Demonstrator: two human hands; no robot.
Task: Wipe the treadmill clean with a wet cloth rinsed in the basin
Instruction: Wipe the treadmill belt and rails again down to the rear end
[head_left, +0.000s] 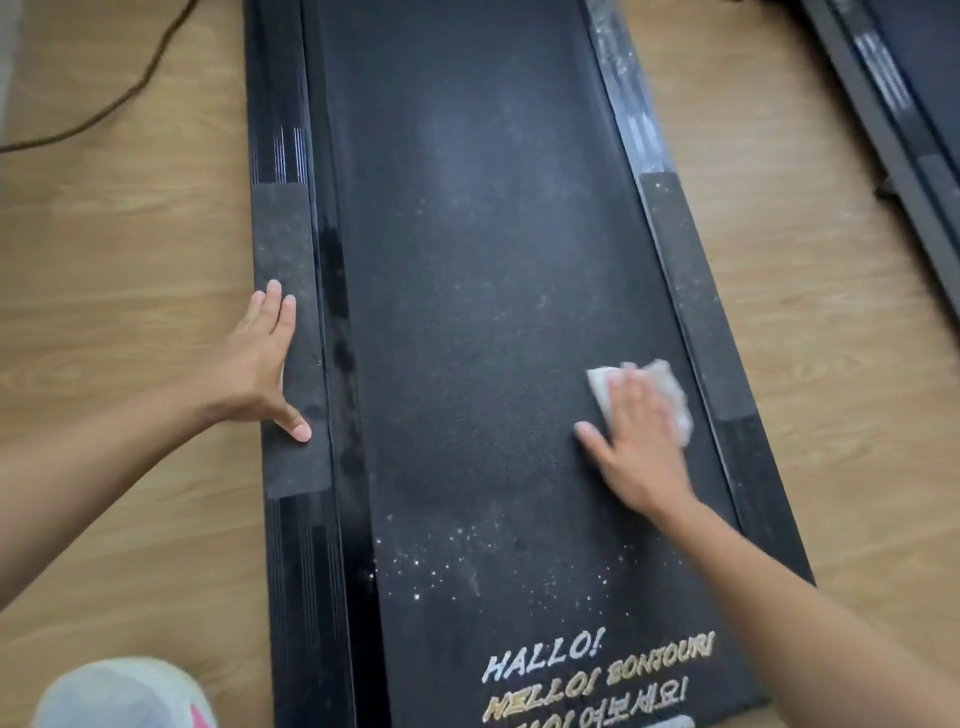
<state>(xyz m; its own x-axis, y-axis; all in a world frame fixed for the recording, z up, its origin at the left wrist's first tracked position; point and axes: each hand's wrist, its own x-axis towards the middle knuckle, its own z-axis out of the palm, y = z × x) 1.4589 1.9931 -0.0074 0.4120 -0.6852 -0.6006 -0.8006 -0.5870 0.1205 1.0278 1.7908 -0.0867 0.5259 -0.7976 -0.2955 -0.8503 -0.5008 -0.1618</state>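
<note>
2 hands lie flat on the treadmill (478, 260). Our right hand (636, 441) presses the white cloth (670, 387) onto the dusty belt near its right edge, and our left hand (265, 364) rests, fingers straight, on the left rail (283, 234). We see wooden floor (130, 234) around it and a cable (130, 88) at far left.

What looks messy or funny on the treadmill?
White specks are scattered across the belt just beyond the lettering, and the far right rail looks dusty. The right hand presses the cloth nearby.
</note>
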